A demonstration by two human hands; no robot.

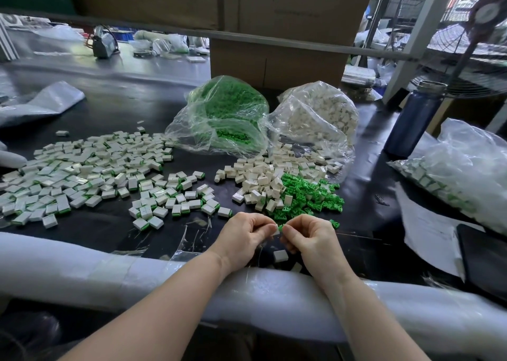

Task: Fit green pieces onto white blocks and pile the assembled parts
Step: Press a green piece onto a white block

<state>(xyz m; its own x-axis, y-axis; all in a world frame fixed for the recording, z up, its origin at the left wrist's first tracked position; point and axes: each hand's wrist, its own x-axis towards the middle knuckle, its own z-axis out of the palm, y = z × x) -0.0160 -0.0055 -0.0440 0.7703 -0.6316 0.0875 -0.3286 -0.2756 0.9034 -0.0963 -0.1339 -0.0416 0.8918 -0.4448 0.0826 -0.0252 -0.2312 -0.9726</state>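
no readable text, only faint illegible print on the cardboard box [296, 12] at the back

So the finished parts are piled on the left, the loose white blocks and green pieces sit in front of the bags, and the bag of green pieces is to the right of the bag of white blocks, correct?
Not quite. In the head view the bag of green pieces lies to the left of the bag of white blocks, not the right. The rest holds: the finished parts are piled on the left, and the loose white blocks and green pieces sit in front of the bags.
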